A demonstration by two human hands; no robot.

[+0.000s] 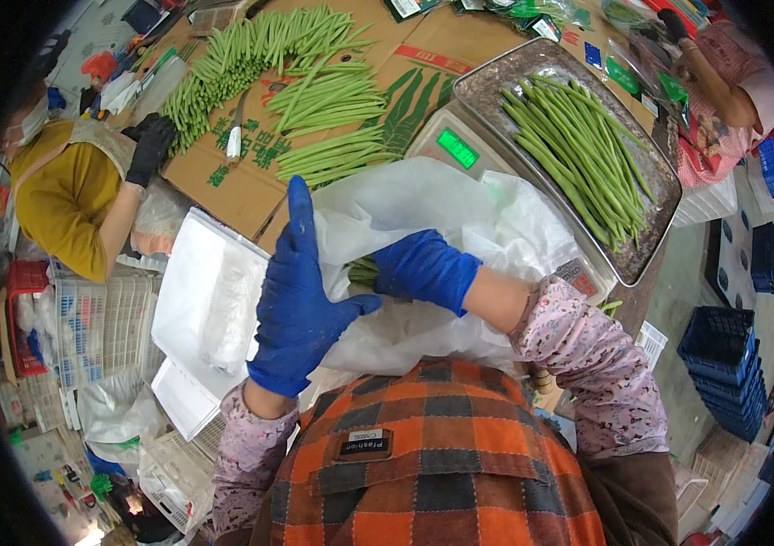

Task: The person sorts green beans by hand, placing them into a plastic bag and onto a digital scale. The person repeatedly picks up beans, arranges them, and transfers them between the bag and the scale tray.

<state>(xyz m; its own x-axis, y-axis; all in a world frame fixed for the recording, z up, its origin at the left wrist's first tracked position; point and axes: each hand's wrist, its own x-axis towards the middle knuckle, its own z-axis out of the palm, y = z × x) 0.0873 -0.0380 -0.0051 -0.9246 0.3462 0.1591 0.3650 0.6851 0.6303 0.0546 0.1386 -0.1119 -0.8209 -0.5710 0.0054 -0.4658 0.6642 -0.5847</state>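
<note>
My left hand [305, 293], in a blue glove, is held beside a translucent white plastic bag [421, 198]. Its thumb is spread away from the fingers, and nothing shows in its grasp. In the mouth of the bag is my right hand [421, 269], also blue-gloved. Some green beans [362, 271] show right by its fingers, which are partly hidden, so whether it grips them is unclear. Past the bag, a bundle of long green beans [578, 157] lies in a metal tray [657, 239] on a digital scale [428, 140] with a lit green display.
Piles of green beans [271, 41] and smaller bunches [332, 99] cover part of the cardboard [209, 188]. A knife [235, 133] lies there. White foam boxes [199, 293] stand at left. A co-worker's black-gloved hand [151, 140] is at the left edge; another person [721, 89] is right.
</note>
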